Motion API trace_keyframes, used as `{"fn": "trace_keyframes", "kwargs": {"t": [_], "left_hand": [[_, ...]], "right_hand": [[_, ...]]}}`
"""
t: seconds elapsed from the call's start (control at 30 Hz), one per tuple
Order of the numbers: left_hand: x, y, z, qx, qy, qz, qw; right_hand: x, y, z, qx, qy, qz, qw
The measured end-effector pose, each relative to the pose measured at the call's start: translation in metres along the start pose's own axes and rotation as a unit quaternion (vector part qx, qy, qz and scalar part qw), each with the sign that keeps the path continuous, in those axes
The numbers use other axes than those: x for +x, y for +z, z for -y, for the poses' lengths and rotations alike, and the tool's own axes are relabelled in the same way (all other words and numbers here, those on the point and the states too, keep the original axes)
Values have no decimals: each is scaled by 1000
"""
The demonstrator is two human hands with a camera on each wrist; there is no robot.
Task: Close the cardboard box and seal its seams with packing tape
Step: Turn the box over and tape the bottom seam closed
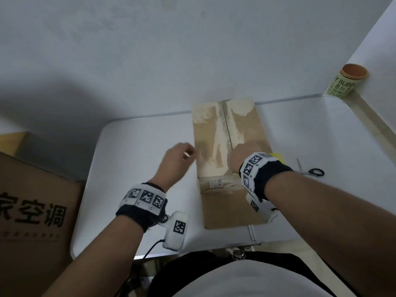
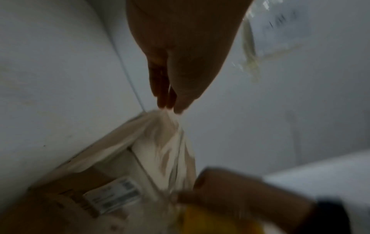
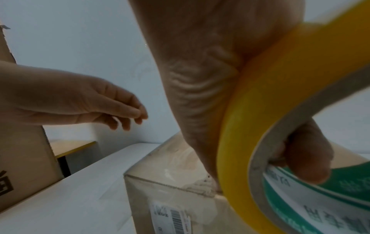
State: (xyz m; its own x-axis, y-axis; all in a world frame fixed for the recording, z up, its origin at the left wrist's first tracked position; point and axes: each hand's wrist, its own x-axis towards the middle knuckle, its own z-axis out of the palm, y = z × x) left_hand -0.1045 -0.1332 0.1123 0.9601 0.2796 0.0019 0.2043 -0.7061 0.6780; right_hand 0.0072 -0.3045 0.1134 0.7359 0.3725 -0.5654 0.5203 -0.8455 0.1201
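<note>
Cardboard box shut on white table, right hand grasping yellow tape roll atop it, left hand released beside, scissors right, printed canister in far corner, large carton left.

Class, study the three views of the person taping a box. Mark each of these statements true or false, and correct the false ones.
1. The right hand holds a roll of yellow tape with fingers through its core. True.
2. The cardboard box stands with its top flaps open. False: the flaps are closed, meeting at a centre seam.
3. The left hand grips the scissors. False: the scissors lie on the table to the right of the box, and the left hand holds nothing.
4. A cylindrical can with an orange lid stands at the table's far right corner. True.
5. A printed label is stuck on the box's near side. True.
</note>
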Motion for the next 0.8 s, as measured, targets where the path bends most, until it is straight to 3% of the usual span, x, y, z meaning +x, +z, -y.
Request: {"fn": "trace_keyframes", "kwargs": {"t": [0.1,0.17,0.27,0.4,0.53,0.67,0.73,0.8], "left_hand": [[1,28,-18,110,124,203,965],[4,44,-18,215,135,252,934],[10,51,-19,283,156,260,910],[17,53,-16,278,152,277,907],[22,56,-10,247,161,290,910],[22,57,-9,254,150,284,912],[22,52,-11,160,117,292,936],[22,33,-8,-16,14,271,962]], "right_hand": [[-5,-5,-4,-53,-23,-18,998],[-5,-6,-4,-45,-21,-2,999],[-5,-6,-2,-16,-17,-9,1000],[-10,-12,-6,-13,-12,13,1000],[16,-5,-4,-33,2,73,997],[30,5,9,-31,8,49,998],[20,3,10,-43,11,38,998],[17,2,7,-27,5,15,1000]]}}
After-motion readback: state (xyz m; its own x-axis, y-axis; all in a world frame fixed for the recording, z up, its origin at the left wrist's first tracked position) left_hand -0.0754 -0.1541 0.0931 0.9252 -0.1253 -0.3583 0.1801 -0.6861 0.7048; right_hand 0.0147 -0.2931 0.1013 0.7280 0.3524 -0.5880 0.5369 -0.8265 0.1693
